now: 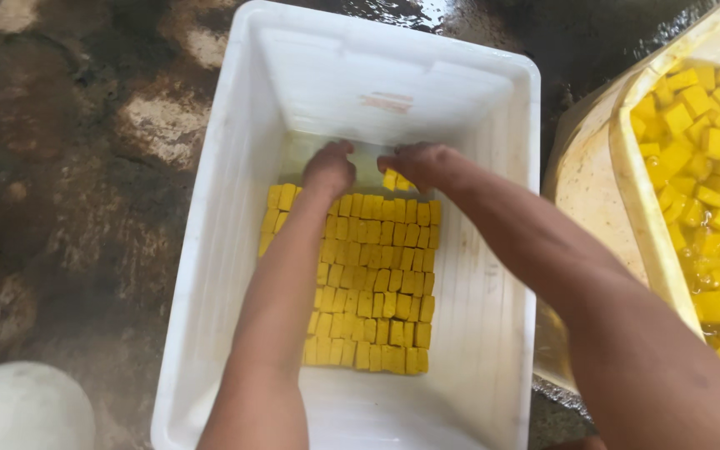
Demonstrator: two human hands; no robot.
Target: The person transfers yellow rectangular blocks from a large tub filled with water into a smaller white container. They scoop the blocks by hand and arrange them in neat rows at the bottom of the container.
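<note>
1. One wet, dark stone floor (85,167) carries everything in view.
2. A white plastic crate (493,317) stands on the floor, filling the middle of the view, its ribbed bottom partly bare.
3. A pale tub (602,167) sits just beside the crate at the right edge, holding loose yellow cubes (710,200) in yellowish liquid.
4. A whitish rounded object (18,408) lies at the floor's near left corner; I cannot tell what it is.
5. Rows of yellow blocks (377,292) lie packed tightly on the crate's bottom, left of centre, reaching toward the far wall.
6. The right hand (418,162) is curled over a couple of yellow pieces (395,181) at the far end of the rows, fingers closed on them.
7. The left hand (329,167) rests beside it on the far end of the rows, fingers bent down; whether it grips anything is hidden.
</note>
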